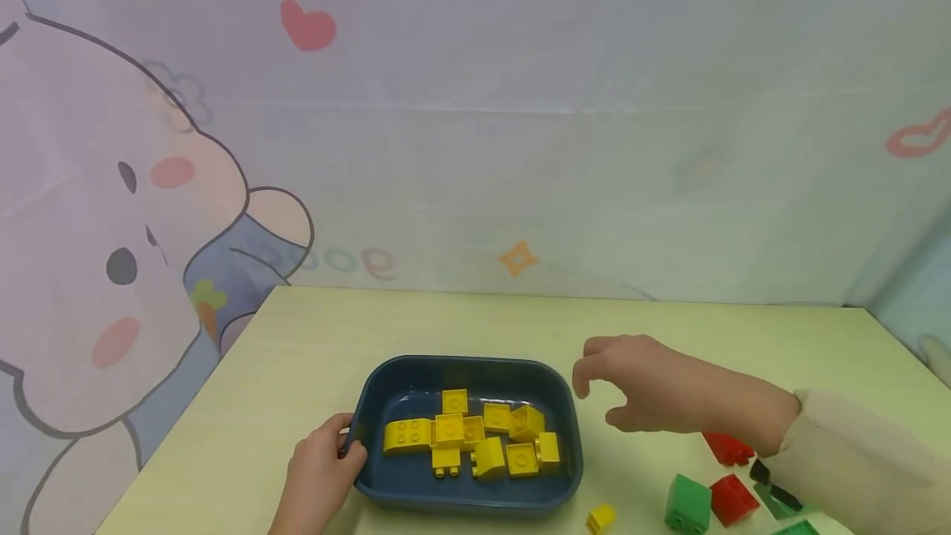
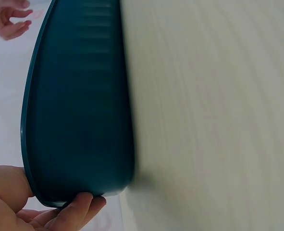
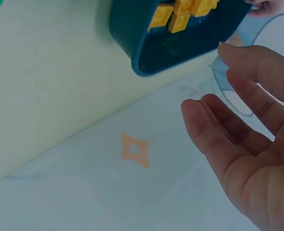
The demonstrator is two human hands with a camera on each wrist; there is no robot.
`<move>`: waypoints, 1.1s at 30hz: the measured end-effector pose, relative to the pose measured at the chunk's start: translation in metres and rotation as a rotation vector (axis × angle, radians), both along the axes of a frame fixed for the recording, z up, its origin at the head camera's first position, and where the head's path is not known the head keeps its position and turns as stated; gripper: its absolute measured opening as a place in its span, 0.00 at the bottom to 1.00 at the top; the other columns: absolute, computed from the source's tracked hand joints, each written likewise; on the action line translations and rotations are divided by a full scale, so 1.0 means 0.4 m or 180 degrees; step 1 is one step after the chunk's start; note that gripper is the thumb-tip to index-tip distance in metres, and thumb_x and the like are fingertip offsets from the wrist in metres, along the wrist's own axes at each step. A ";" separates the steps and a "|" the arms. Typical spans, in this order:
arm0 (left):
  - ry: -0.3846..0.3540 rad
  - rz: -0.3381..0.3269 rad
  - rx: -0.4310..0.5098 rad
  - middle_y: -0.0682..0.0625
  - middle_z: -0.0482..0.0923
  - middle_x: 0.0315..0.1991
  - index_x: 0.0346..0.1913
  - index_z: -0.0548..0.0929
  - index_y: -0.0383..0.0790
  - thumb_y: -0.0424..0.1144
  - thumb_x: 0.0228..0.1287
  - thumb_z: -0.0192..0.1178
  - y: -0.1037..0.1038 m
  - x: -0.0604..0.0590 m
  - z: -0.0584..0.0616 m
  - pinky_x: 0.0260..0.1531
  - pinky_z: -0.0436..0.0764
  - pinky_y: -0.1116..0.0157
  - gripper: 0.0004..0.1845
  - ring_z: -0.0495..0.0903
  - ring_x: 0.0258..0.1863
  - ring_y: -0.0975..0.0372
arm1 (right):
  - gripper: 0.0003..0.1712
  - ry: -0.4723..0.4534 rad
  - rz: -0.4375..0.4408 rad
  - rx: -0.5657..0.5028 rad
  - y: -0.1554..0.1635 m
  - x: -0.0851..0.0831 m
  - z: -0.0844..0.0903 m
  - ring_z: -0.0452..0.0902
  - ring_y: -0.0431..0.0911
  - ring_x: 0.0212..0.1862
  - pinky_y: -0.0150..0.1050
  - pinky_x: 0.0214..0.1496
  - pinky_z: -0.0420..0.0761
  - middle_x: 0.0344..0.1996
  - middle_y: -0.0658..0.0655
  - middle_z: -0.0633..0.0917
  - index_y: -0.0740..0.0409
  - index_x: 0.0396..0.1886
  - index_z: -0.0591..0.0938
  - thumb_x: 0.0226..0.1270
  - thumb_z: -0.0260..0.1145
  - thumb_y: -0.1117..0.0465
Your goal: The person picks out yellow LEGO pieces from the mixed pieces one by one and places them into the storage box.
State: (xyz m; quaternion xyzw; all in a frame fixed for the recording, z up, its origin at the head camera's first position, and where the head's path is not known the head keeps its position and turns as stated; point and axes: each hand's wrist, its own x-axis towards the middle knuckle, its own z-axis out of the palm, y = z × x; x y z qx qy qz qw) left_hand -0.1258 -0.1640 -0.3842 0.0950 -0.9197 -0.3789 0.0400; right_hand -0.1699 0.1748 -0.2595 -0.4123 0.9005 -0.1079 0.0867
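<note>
A dark blue-green plastic tray (image 1: 475, 505) sits on the table, with several yellow toy bricks (image 1: 447, 429) lying inside. My left hand (image 1: 318, 469) grips its left end, the thumb over the rim; the left wrist view shows the fingers (image 2: 79, 211) under the outer wall. Just off the tray's right rim, my right hand (image 1: 654, 382) hovers in the air. In the right wrist view that hand (image 3: 247, 130) has loosely bent fingers with a gap to the thumb and nothing between them. One yellow brick (image 1: 601, 518) lies outside, near the tray's front right corner.
Right of the tray, under the right forearm, lie a green brick (image 1: 688, 504), a red brick (image 1: 733, 499), another red brick (image 1: 726, 447) and further green pieces partly cut off or covered. A printed cloth (image 1: 475, 139) hangs behind the table's (image 1: 446, 316) back edge.
</note>
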 end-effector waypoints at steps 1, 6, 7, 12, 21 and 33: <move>0.0010 -0.0007 -0.0004 0.41 0.84 0.33 0.50 0.77 0.26 0.29 0.52 0.55 0.000 0.001 0.000 0.34 0.77 0.57 0.19 0.80 0.31 0.57 | 0.17 -0.0030 0.0020 -0.0008 0.003 0.005 -0.009 0.71 0.39 0.33 0.36 0.35 0.75 0.33 0.42 0.74 0.47 0.33 0.80 0.44 0.74 0.68; 0.0008 -0.0012 -0.0005 0.43 0.84 0.32 0.50 0.77 0.27 0.29 0.52 0.55 0.001 0.004 0.000 0.31 0.75 0.59 0.19 0.79 0.29 0.59 | 0.17 -0.0124 0.0084 -0.0054 0.014 0.036 -0.057 0.69 0.37 0.31 0.32 0.32 0.75 0.31 0.40 0.73 0.47 0.32 0.80 0.43 0.75 0.68; 0.0013 -0.0006 -0.0009 0.43 0.84 0.32 0.50 0.77 0.27 0.29 0.52 0.55 0.001 0.004 0.000 0.30 0.75 0.60 0.19 0.78 0.28 0.60 | 0.17 -0.0165 0.0084 -0.0063 0.015 0.043 -0.067 0.69 0.36 0.30 0.32 0.32 0.75 0.31 0.39 0.72 0.46 0.32 0.80 0.43 0.74 0.69; 0.0023 0.0012 0.0006 0.44 0.84 0.31 0.50 0.78 0.27 0.29 0.52 0.55 0.003 0.004 0.000 0.28 0.72 0.63 0.20 0.76 0.27 0.62 | 0.16 -0.0644 -0.0030 0.0030 0.016 0.079 -0.124 0.69 0.34 0.32 0.29 0.35 0.75 0.30 0.37 0.72 0.44 0.32 0.82 0.46 0.73 0.67; 0.0052 0.0024 0.0014 0.43 0.84 0.31 0.50 0.78 0.27 0.29 0.52 0.55 0.007 0.002 -0.002 0.28 0.73 0.63 0.20 0.77 0.28 0.61 | 0.12 -0.0933 -0.0215 0.0012 0.032 0.096 -0.216 0.68 0.33 0.32 0.28 0.36 0.75 0.30 0.38 0.73 0.47 0.37 0.84 0.51 0.72 0.62; -0.0063 0.0031 0.0025 0.40 0.83 0.35 0.50 0.77 0.26 0.29 0.53 0.55 0.014 -0.004 -0.005 0.32 0.77 0.59 0.19 0.79 0.30 0.59 | 0.16 -0.0697 0.0033 -0.0539 0.054 0.098 -0.320 0.67 0.31 0.33 0.27 0.36 0.75 0.34 0.38 0.74 0.48 0.39 0.83 0.56 0.67 0.45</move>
